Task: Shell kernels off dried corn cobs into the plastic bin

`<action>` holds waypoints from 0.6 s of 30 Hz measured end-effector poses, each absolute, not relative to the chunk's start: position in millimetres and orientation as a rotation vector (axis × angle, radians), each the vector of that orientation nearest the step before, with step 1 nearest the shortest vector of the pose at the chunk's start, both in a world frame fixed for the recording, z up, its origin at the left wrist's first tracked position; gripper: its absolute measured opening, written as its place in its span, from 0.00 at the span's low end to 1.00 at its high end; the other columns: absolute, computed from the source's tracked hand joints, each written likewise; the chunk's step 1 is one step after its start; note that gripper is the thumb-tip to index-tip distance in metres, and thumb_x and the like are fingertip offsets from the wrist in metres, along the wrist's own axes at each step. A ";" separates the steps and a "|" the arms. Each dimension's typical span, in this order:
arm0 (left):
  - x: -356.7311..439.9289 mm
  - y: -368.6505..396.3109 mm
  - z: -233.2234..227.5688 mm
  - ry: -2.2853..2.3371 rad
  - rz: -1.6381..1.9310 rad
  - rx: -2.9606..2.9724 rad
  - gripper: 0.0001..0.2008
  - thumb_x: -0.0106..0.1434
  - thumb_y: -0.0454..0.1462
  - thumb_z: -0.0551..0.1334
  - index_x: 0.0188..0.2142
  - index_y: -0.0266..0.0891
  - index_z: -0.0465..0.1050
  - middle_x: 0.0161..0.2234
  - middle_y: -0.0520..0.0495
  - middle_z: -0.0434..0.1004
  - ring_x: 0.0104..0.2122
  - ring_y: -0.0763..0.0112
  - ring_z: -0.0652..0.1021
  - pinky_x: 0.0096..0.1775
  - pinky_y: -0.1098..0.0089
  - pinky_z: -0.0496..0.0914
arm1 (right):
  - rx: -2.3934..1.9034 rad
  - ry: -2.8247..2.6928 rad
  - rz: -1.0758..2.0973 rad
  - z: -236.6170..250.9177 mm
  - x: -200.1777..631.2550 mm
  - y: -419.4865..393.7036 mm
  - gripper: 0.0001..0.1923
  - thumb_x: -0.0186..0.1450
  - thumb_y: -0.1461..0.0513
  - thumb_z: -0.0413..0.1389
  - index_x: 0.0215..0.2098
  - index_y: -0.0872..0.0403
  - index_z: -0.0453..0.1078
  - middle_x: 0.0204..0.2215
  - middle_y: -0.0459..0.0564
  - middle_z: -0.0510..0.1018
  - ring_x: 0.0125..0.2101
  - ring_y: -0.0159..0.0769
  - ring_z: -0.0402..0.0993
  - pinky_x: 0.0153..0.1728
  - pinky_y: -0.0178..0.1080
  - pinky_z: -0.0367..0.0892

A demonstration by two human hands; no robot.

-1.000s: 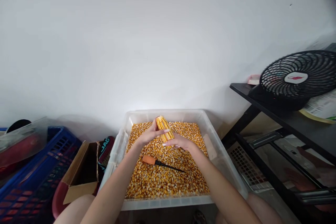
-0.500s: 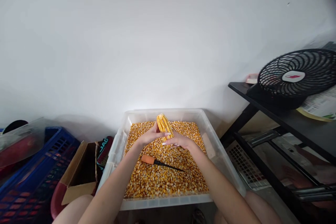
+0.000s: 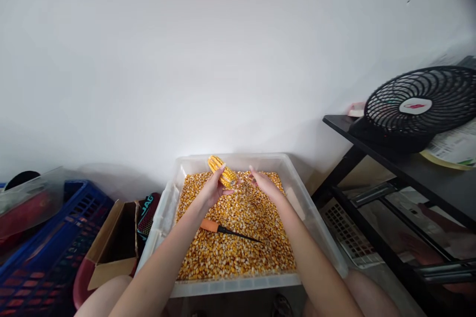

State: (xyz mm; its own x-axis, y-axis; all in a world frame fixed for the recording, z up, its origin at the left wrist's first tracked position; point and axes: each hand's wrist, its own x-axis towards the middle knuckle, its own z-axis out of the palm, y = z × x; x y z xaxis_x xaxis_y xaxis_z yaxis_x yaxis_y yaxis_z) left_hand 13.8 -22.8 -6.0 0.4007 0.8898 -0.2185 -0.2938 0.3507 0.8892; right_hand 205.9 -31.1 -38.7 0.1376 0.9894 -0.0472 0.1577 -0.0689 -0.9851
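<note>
Holding corn cob [image 3: 222,172] | left hand [image 3: 214,189] grip closed | right hand [image 3: 265,184] open | cob tip up-left

Clutter around the work spot

A black fan [image 3: 420,106] sits on a black shelf [image 3: 405,166] at right; a blue crate [image 3: 55,247] and an open cardboard box [image 3: 111,245] stand left, against a white wall [image 3: 208,49].

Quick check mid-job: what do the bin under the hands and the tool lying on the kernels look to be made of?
The bin looks like translucent, whitish plastic: the kernels show dimly through its front wall. The tool has an orange handle, probably matte plastic or rubber, and a thin dark shaft, likely metal, though too small to be sure. The left hand holds a corn cob.
</note>
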 end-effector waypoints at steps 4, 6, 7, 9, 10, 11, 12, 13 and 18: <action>21.7 -35.7 -4.0 0.747 0.628 0.992 0.25 0.57 0.49 0.61 0.47 0.35 0.63 0.34 0.41 0.75 0.26 0.67 0.78 0.24 0.70 0.73 | -1.252 -1.105 1.146 -32.9 196.2 -34.9 0.17 0.57 0.46 0.54 0.33 0.50 0.70 0.34 0.49 0.76 0.40 0.41 0.71 0.37 0.40 0.65; 27.3 -44.9 -5.3 0.681 0.480 1.109 0.29 0.55 0.46 0.64 0.51 0.35 0.61 0.36 0.40 0.75 0.27 0.67 0.78 0.26 0.67 0.74 | -1.057 -1.029 1.433 -27.3 186.8 -40.3 0.19 0.57 0.47 0.54 0.39 0.50 0.69 0.33 0.48 0.77 0.36 0.39 0.73 0.35 0.40 0.67; 29.7 -48.9 -6.6 0.646 0.435 1.160 0.31 0.53 0.45 0.66 0.53 0.37 0.59 0.38 0.40 0.75 0.28 0.67 0.78 0.27 0.68 0.74 | -0.979 -1.006 1.518 -24.9 182.8 -43.0 0.19 0.56 0.49 0.56 0.40 0.50 0.69 0.31 0.47 0.77 0.34 0.38 0.74 0.34 0.39 0.67; 32.7 -54.1 -9.5 0.626 0.405 1.251 0.33 0.52 0.44 0.67 0.54 0.39 0.58 0.41 0.41 0.73 0.29 0.69 0.78 0.25 0.72 0.72 | -0.902 -0.977 1.617 -21.9 177.5 -47.5 0.19 0.53 0.53 0.60 0.40 0.51 0.69 0.27 0.46 0.77 0.29 0.37 0.74 0.31 0.38 0.68; 33.2 -55.2 -10.7 0.625 0.382 1.282 0.32 0.52 0.44 0.67 0.54 0.39 0.58 0.41 0.41 0.73 0.30 0.69 0.77 0.25 0.73 0.72 | -0.888 -0.972 1.637 -21.3 176.4 -49.1 0.19 0.51 0.54 0.61 0.39 0.52 0.69 0.25 0.46 0.76 0.27 0.37 0.74 0.29 0.38 0.67; 33.1 -55.6 -11.4 0.625 0.361 1.304 0.31 0.52 0.44 0.67 0.53 0.38 0.59 0.41 0.41 0.73 0.30 0.70 0.77 0.25 0.74 0.71 | -0.883 -0.971 1.653 -21.1 176.2 -50.3 0.18 0.51 0.55 0.61 0.38 0.53 0.69 0.23 0.45 0.76 0.26 0.37 0.73 0.28 0.37 0.67; 32.8 -55.4 -11.7 0.619 0.337 1.315 0.30 0.52 0.44 0.67 0.52 0.37 0.60 0.40 0.41 0.74 0.30 0.70 0.77 0.25 0.74 0.71 | -0.878 -0.974 1.668 -21.2 176.6 -51.1 0.17 0.51 0.55 0.61 0.36 0.53 0.69 0.21 0.46 0.75 0.24 0.36 0.73 0.27 0.37 0.67; 32.3 -54.9 -11.6 0.606 0.314 1.317 0.30 0.53 0.44 0.66 0.51 0.37 0.61 0.39 0.42 0.74 0.30 0.69 0.78 0.26 0.74 0.71 | -0.872 -0.978 1.682 -21.2 177.3 -51.8 0.16 0.51 0.55 0.61 0.35 0.54 0.69 0.20 0.46 0.75 0.23 0.36 0.73 0.26 0.37 0.67; 32.9 -55.3 -9.4 0.546 0.260 1.249 0.31 0.54 0.46 0.65 0.53 0.37 0.58 0.38 0.40 0.75 0.29 0.68 0.78 0.30 0.69 0.73 | -0.876 -0.971 1.690 -18.9 179.2 -52.5 0.16 0.52 0.51 0.57 0.29 0.55 0.69 0.17 0.47 0.74 0.21 0.36 0.72 0.22 0.36 0.65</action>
State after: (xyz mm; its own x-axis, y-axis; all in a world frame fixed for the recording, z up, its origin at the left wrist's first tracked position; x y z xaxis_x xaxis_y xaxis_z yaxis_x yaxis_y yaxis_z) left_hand 32.9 -55.3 -9.4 0.8447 0.4741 -0.2486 0.1053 0.3082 0.9455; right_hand 179.2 -52.5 -18.9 -0.2784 0.9536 -0.1146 -0.3811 -0.2192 -0.8982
